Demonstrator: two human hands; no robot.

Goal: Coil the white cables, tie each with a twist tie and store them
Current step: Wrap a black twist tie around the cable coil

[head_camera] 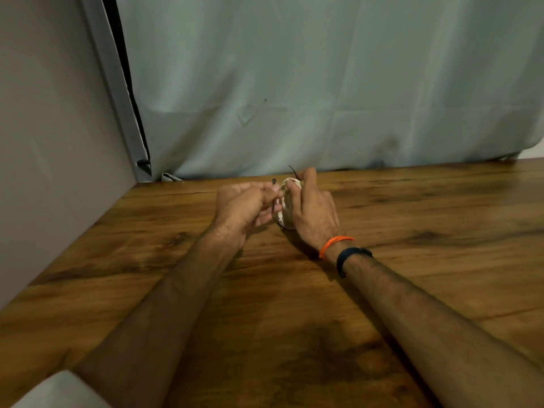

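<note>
A small white cable [287, 201] is wound into a coil and is held up between the two hands, a little above the table [412, 219]. The coil is stood on its edge, so its long side is seen going from near the person to far away. Most of it is hidden by the fingers, so how neat the loops are cannot be told.

The right hand [312, 213] is curled round the coil from the right side, and the coil is gripped by it. A thin black twist tie [293, 171] is seen poking up past the right fingers, and another dark end [274, 181] is seen sticking up by the left hand [244, 210]. The left fingers are bent and look pinched on that end, just beside the coil.

Both hands are touching the coil, so neither is nearer. The two ends of the tie are apart, one on each side, and they likely need to be brought together and turned.

The cable looks smooth and bendy. The tie looks thin and wiry. The table is made of brown wood with dark lines. A pale cloth [323, 83] is hung behind
</note>
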